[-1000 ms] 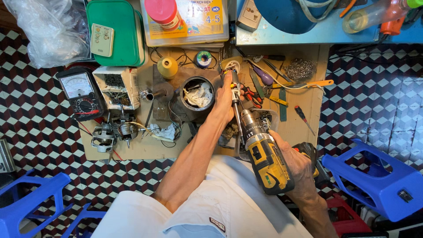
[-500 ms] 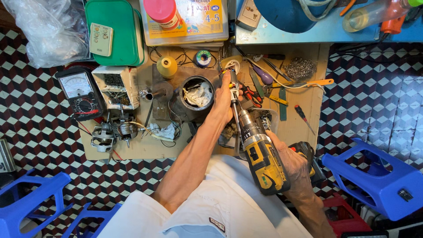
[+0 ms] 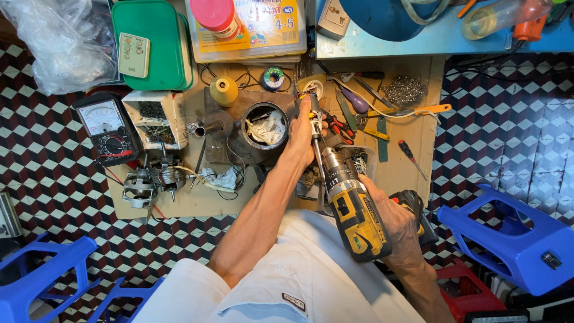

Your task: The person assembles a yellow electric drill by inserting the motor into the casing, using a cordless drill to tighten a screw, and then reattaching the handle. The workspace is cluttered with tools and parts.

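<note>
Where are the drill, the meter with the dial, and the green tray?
drill (image 3: 357, 221), head view, yellow body.
meter (image 3: 107, 125), head view, dial face.
green tray (image 3: 161, 36), head view, flat top.

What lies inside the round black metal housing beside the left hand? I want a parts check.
Inside the round black metal housing shows crumpled white material, paper or cloth. It covers whatever sits beneath. The left hand rests against the rim.
</note>
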